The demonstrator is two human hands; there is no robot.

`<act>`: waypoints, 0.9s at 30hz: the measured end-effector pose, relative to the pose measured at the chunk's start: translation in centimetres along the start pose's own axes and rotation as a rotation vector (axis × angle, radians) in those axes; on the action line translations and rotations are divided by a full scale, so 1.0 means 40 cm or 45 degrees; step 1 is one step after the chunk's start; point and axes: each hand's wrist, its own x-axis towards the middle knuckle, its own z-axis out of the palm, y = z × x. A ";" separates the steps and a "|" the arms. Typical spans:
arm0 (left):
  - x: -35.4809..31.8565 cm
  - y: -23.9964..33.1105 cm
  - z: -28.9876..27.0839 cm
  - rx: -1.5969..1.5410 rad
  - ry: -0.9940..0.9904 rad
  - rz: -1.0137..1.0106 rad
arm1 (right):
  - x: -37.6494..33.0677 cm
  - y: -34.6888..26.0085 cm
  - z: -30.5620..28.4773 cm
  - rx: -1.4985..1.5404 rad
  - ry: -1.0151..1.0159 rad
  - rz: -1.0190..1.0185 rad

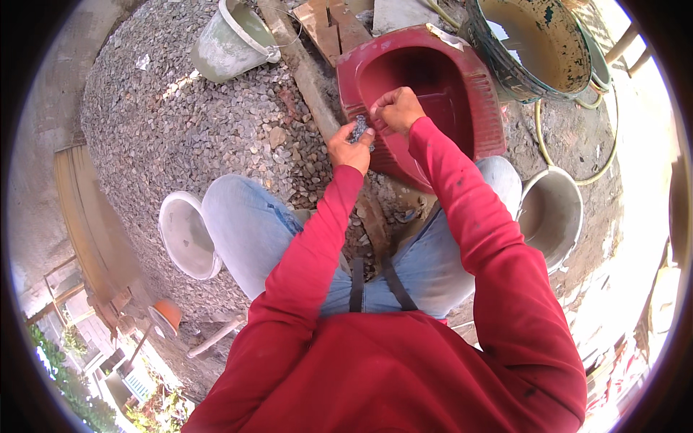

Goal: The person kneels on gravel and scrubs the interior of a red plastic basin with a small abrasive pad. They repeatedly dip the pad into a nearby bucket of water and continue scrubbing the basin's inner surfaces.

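Left hand (349, 153): grip pinched on grey clump (359, 127), part finger-covered, material unclear, at left edge of red squat toilet (485, 108). Right hand (398, 112): fingers curled, can't tell contents.

Open room runs rightward from the right hand (398, 112) over the hollow of the red squat pan (455, 108), until the dark tub (514, 88) blocks it; leftward, a hand could pass above the gravel (188, 126) (the tilted bucket (224, 47) obstructs farther off), while bent knees (234, 209) flank both forearms (462, 198)
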 end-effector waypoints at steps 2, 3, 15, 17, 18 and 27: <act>0.049 -0.035 -0.020 0.302 0.174 0.111 | -0.033 -0.052 -0.037 -0.640 0.728 -0.685; 0.060 -0.019 -0.016 0.335 0.189 0.156 | -0.039 -0.077 -0.081 -0.515 0.945 -0.939; 0.196 -0.070 0.044 0.522 0.363 0.676 | -0.064 -0.043 -0.473 -0.953 1.951 -0.717; 0.183 -0.069 0.054 0.572 0.375 0.710 | -0.069 -0.049 -0.456 -0.916 1.810 -0.592; 0.177 -0.057 0.058 0.642 0.389 0.697 | -0.061 -0.051 -0.457 -0.976 1.808 -0.509; 0.210 -0.050 0.070 0.634 0.505 0.663 | -0.025 -0.016 -0.475 -0.935 1.957 -0.688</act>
